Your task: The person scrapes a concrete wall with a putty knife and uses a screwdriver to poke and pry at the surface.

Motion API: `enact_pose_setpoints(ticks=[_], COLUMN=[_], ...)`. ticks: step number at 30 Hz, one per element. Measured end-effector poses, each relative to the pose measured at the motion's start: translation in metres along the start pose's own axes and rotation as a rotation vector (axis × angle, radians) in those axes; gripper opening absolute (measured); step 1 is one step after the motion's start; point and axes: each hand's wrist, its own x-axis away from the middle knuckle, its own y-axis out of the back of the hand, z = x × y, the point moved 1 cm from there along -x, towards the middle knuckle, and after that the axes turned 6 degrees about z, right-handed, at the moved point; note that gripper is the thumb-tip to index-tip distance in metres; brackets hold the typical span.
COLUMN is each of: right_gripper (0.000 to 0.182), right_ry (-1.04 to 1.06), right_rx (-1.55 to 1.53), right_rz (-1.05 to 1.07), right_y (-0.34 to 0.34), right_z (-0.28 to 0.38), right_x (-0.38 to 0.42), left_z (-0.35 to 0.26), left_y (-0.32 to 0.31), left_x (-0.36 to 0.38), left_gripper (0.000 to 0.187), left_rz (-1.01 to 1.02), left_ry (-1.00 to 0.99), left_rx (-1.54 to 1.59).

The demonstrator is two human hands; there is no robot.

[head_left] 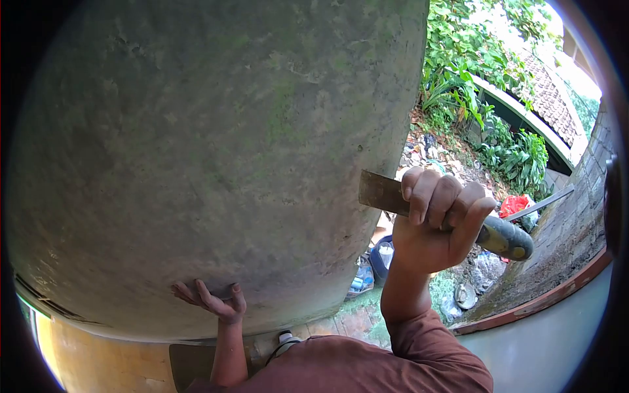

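My right hand [445,203] is wrapped round a scraper with a flat metal blade [380,191] and a dark rounded handle [504,238]. The blade's end lies at the right part of a large grey-green plastered wall [216,144]; whether it touches the surface I cannot tell. Lower left, my left hand [213,301] is raised at the wall's lower part, with its fingers apart and nothing in them.
Beyond the wall's right edge are green plants [517,157], scattered rubbish, a red plastic bag [514,205] and a blue bucket [380,259]. A block wall [557,229] rises at the right. Tiled floor [334,326] shows below.
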Motion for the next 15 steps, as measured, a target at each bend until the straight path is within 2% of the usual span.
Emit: enact_pose_setpoints(ticks=[5, 7, 8, 9, 11, 13, 14, 15], right_gripper=[0.036, 0.032, 0.029, 0.031, 0.034, 0.037, 0.038, 0.038], right_ry=[-0.036, 0.001, 0.108, 0.128, 0.161, -0.154, -0.015, -0.064], right_rx=[0.040, -0.021, -0.028, -0.070, -0.125, 0.243, -0.004, -0.028], right_rz=[0.102, 0.056, 0.060, 0.126, 0.045, -0.314, 0.080, 0.118], right_y=[0.000, -0.004, -0.002, -0.001, -0.005, 0.012, -0.001, 0.002], right_z=[0.005, 0.027, 0.037, 0.049, 0.046, 0.004, 0.001, 0.005], right_x=[0.004, 0.008, 0.009, 0.005, 0.007, 0.029, 0.006, 0.002], left_z=[-0.005, -0.003, -0.003, -0.004, -0.004, -0.003, -0.003, -0.002], left_y=[0.003, 0.003, 0.003, 0.003, 0.006, 0.006, 0.008, 0.009], left_x=[-0.002, -0.002, -0.003, -0.003, -0.001, 0.000, 0.002, 0.002], left_gripper=[0.071, 0.072, 0.072, 0.072, 0.072, 0.070, 0.070, 0.070], left_rz=[0.001, 0.017, 0.013, 0.022, 0.039, 0.037, 0.044, 0.054], left_ry=[-0.012, -0.014, -0.020, -0.012, -0.006, 0.006, 0.000, -0.003], left_rx=[0.003, 0.011, 0.004, 0.009, 0.016, 0.046, 0.048, 0.051])
